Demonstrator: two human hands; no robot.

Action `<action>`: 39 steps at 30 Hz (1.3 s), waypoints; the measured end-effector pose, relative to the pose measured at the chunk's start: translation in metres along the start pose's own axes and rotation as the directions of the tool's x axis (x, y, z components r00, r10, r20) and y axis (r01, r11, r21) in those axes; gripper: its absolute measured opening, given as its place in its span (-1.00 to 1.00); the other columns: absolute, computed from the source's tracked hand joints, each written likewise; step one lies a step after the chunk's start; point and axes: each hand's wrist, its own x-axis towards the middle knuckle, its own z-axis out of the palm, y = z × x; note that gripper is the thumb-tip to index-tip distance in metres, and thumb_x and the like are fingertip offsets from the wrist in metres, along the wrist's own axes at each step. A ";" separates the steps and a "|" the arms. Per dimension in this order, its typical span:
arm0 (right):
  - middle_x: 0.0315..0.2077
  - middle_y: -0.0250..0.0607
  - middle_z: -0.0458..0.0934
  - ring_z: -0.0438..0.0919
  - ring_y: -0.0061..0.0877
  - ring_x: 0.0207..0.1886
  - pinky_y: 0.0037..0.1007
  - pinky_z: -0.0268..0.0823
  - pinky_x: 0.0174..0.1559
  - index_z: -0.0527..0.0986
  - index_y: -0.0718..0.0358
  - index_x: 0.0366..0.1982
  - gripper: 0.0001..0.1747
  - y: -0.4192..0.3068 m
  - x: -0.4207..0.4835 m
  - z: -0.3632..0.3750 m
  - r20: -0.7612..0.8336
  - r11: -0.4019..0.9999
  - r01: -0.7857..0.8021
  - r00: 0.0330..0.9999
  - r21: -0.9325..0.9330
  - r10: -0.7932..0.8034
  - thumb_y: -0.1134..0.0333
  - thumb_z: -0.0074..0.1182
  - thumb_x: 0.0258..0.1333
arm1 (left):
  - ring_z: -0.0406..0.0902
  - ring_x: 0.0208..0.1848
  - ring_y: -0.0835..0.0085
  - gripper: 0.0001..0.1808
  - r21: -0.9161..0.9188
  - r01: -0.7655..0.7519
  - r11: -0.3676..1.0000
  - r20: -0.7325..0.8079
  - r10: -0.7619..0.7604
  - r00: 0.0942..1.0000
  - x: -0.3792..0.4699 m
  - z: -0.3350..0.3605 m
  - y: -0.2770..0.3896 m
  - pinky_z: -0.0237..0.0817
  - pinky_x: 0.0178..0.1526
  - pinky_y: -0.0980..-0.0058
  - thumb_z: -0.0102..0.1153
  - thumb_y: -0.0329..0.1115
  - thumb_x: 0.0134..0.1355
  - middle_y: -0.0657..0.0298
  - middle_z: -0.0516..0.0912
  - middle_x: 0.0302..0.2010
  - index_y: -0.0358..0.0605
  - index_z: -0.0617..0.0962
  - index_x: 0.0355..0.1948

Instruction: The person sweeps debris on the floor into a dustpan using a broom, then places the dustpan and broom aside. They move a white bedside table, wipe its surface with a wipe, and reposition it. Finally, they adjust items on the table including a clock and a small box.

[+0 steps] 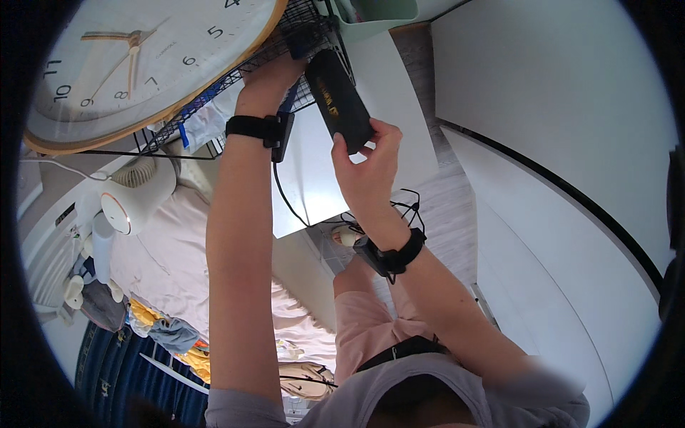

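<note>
My right hand (372, 160) grips the lower end of a long black case (340, 101) with gold print, thumb on one side and fingers on the other. The case slants up toward a black wire-mesh basket (348, 53). At that basket, beside the far end of the case, is my left hand (275, 75). Its fingers are hidden near a dark object (302, 37), so its grip does not show. A large round clock (176, 64) with a wooden rim is close to my left wrist.
Below the basket stands a white tabletop (396, 107), with a light green bin (382, 13) behind. A white fan (139, 187) is at the left, near a bed with pink bedding (166, 241). White cabinet panels (535, 107) line the right. Cables (412, 206) hang from my wristbands.
</note>
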 end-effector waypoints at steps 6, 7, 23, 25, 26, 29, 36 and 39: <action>-0.23 -0.07 0.42 0.50 -0.35 -0.25 -0.45 0.40 -0.28 0.35 0.34 -0.01 -0.43 -0.008 0.012 -0.048 0.013 0.994 0.103 0.995 -0.028 -0.103 0.46 0.24 -0.14 | 0.37 0.21 0.11 -0.42 -0.286 -0.196 0.938 0.036 0.215 0.976 -0.017 -0.008 0.008 0.22 0.21 0.21 0.34 -0.17 -0.05 0.10 0.50 0.10 0.06 0.49 0.05; -0.22 -0.09 0.44 0.54 -0.39 -0.23 -0.45 0.43 -0.24 0.36 0.34 -0.01 -0.43 -0.009 0.014 -0.060 0.018 0.994 0.101 0.995 -0.038 -0.101 0.47 0.25 -0.14 | 0.43 0.14 0.14 -0.41 -0.218 -0.324 0.921 -0.025 0.327 0.945 -0.021 -0.006 0.010 0.26 0.15 0.21 0.38 -0.25 -0.09 0.14 0.54 0.04 0.02 0.49 0.03; -0.25 -0.14 0.47 0.48 -0.34 -0.29 -0.43 0.38 -0.32 0.50 0.25 -0.02 -0.46 -0.032 0.032 -0.039 0.212 0.718 0.696 0.701 0.003 -0.681 0.51 0.28 -0.17 | 0.19 0.29 -0.04 -0.32 -0.233 -0.128 0.964 -0.155 0.093 0.984 -0.100 -0.037 -0.020 0.16 0.26 0.09 0.28 -0.40 -0.10 -0.04 0.26 0.23 0.04 0.38 0.12; -0.24 -0.13 0.47 0.48 -0.33 -0.27 -0.43 0.39 -0.31 0.49 0.25 -0.01 -0.46 -0.028 0.039 -0.032 0.207 0.673 0.739 0.660 -0.011 -0.722 0.50 0.29 -0.15 | 0.24 0.26 -0.04 -0.34 -0.283 -0.073 0.956 -0.224 0.008 0.975 -0.108 -0.036 -0.025 0.20 0.24 0.16 0.28 -0.44 -0.11 -0.06 0.29 0.21 0.00 0.39 0.10; -0.21 -0.10 0.46 0.49 -0.29 -0.21 -0.42 0.40 -0.28 0.45 0.26 0.01 -0.46 -0.024 0.045 -0.022 0.194 0.693 0.721 0.681 -0.006 -0.706 0.49 0.27 -0.11 | 0.31 0.21 -0.04 -0.35 -0.329 -0.071 0.942 -0.319 -0.040 0.947 -0.113 -0.036 -0.028 0.25 0.20 0.24 0.27 -0.47 -0.12 -0.08 0.34 0.18 -0.04 0.41 0.09; -0.17 0.08 0.42 0.46 -0.14 -0.14 -0.30 0.38 -0.17 0.39 0.33 0.02 -0.59 -0.009 0.059 0.015 0.187 0.824 0.567 0.809 0.006 -0.558 0.47 0.10 0.09 | 0.34 0.20 -0.02 -0.34 -0.390 -0.084 0.917 -0.435 -0.103 0.894 -0.128 -0.039 -0.038 0.28 0.17 0.26 0.25 -0.49 -0.12 -0.08 0.35 0.19 -0.06 0.41 0.11; -0.07 0.24 0.40 0.39 0.09 -0.05 -0.05 0.25 0.01 0.34 0.47 -0.03 -0.63 0.015 0.100 0.102 0.176 0.892 0.436 0.893 -0.116 -0.414 0.49 -0.06 0.10 | 0.35 0.22 0.03 -0.37 -0.443 -0.150 0.884 -0.493 -0.101 0.864 -0.147 -0.039 -0.042 0.28 0.18 0.28 0.18 -0.56 -0.12 -0.03 0.32 0.25 -0.11 0.45 0.09; -0.11 0.27 0.43 0.39 0.10 -0.02 -0.08 0.25 0.02 0.36 0.45 -0.03 -0.60 0.004 0.112 0.107 0.403 0.673 0.636 0.767 -0.376 -0.500 0.49 -0.02 0.03 | 0.36 0.22 0.05 -0.32 -0.355 -0.267 0.896 -0.543 0.035 0.839 -0.134 -0.025 -0.025 0.29 0.19 0.23 0.17 -0.58 -0.18 0.01 0.32 0.26 -0.02 0.46 0.10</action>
